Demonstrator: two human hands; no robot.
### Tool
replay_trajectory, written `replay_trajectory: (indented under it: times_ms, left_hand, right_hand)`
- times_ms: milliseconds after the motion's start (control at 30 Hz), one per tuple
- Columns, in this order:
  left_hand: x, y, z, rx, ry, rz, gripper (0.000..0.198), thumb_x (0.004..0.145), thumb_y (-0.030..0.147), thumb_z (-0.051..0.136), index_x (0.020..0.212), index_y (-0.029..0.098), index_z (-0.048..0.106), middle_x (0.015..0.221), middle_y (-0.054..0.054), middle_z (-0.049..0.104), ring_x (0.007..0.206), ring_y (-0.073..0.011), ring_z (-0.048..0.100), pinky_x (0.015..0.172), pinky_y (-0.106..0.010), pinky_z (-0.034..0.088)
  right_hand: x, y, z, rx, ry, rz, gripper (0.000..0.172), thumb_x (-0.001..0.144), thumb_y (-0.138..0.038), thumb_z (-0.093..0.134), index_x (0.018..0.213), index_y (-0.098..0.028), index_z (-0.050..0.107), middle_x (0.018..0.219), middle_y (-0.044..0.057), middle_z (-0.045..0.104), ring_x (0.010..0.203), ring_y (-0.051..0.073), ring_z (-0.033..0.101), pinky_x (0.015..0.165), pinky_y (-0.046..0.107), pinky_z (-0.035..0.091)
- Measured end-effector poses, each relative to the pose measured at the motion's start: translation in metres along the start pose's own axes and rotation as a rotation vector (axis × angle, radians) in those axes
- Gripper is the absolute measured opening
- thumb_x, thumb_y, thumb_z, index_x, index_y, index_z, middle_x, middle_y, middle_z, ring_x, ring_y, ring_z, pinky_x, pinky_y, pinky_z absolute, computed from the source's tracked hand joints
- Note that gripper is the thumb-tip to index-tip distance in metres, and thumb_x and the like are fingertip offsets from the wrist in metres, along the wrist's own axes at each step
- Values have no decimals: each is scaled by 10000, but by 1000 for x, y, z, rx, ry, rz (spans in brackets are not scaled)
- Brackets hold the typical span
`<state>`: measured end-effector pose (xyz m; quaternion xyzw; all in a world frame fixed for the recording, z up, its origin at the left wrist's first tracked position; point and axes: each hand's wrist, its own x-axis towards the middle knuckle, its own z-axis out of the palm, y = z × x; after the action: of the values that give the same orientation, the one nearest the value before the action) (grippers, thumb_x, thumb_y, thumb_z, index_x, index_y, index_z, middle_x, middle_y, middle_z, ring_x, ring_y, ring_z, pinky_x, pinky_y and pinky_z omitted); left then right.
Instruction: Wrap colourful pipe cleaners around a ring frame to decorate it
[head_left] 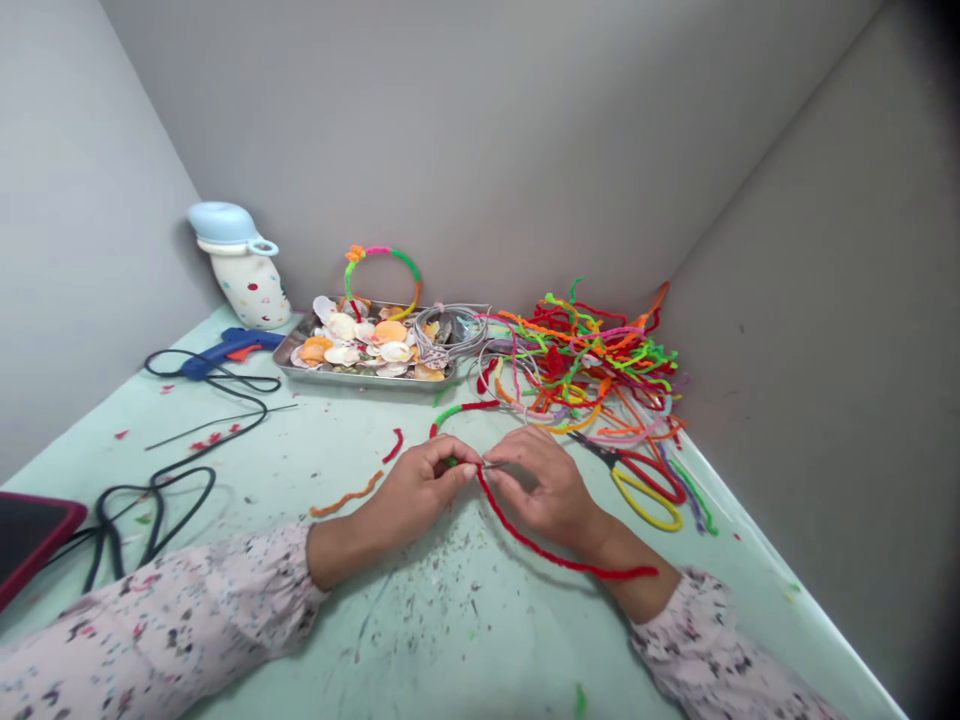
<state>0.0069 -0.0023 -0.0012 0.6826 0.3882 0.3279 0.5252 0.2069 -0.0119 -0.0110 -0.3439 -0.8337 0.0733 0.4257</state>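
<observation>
My left hand (pixel 424 478) is closed, thumb and forefinger pinching a red pipe cleaner (pixel 540 550) where it meets a wire. The red length's loose tail runs down to the right across my right forearm. Close to the left fingertips, my right hand (pixel 544 480) pinches a short bare stretch of grey wire (pixel 493 464). Behind the hands curves a part wrapped in green and red pipe cleaner (pixel 450 415); how it joins the pinched part is hidden by my fingers.
At the back stand a metal tray of shells (pixel 360 376), a finished-looking colourful hoop (pixel 405 262) and a bottle (pixel 251 285). A blue glue gun (pixel 225 350) with its cord lies left. Rightward are a pipe cleaner heap (pixel 592 350) and scissors (pixel 637 480). A red-edged device (pixel 34 540) sits far left.
</observation>
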Motion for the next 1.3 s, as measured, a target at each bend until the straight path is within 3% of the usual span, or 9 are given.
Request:
replay_trajectory:
  times_ms: [233, 500, 867, 1100, 1300]
  left_hand:
    - [-1, 5, 0, -13, 26, -64, 268, 892, 384, 510, 859, 138, 613, 523, 61, 451, 467, -79, 384, 445, -192, 301]
    - [1, 5, 1, 55, 37, -46, 186, 859, 319, 536, 836, 148, 606, 527, 64, 463, 464, -80, 408, 442, -187, 321]
    - [-3, 3, 5, 286, 69, 73, 163, 898, 273, 491, 859, 168, 609, 589, 36, 517, 520, -107, 470, 504, -207, 379]
    - [-4, 5, 2, 485, 83, 202, 173, 921, 246, 470, 862, 170, 614, 807, -30, 623, 757, -158, 563, 703, -264, 432]
    - [-5, 5, 2, 505, 81, 240, 167, 929, 238, 450, 870, 175, 594, 830, -35, 614, 780, -165, 556, 719, -277, 431]
  right_hand:
    - [3, -1, -2, -43, -10, 34, 33, 850, -211, 595, 858, -211, 627, 792, 30, 636, 797, 190, 571, 806, 390, 417]
    - [2, -1, -2, -48, -38, 39, 62, 868, -216, 577, 836, -205, 629, 765, 32, 619, 780, 186, 548, 778, 377, 406]
    - [1, 0, -1, -88, -33, 12, 70, 881, -216, 562, 846, -210, 623, 753, 28, 614, 777, 189, 542, 761, 371, 395]
    - [1, -3, -1, -73, -32, 14, 82, 886, -212, 551, 852, -209, 625, 755, 32, 620, 771, 190, 549, 745, 369, 395]
    - [1, -4, -1, -69, -26, 16, 93, 888, -224, 544, 849, -214, 629, 751, 27, 616, 771, 189, 552, 748, 366, 402]
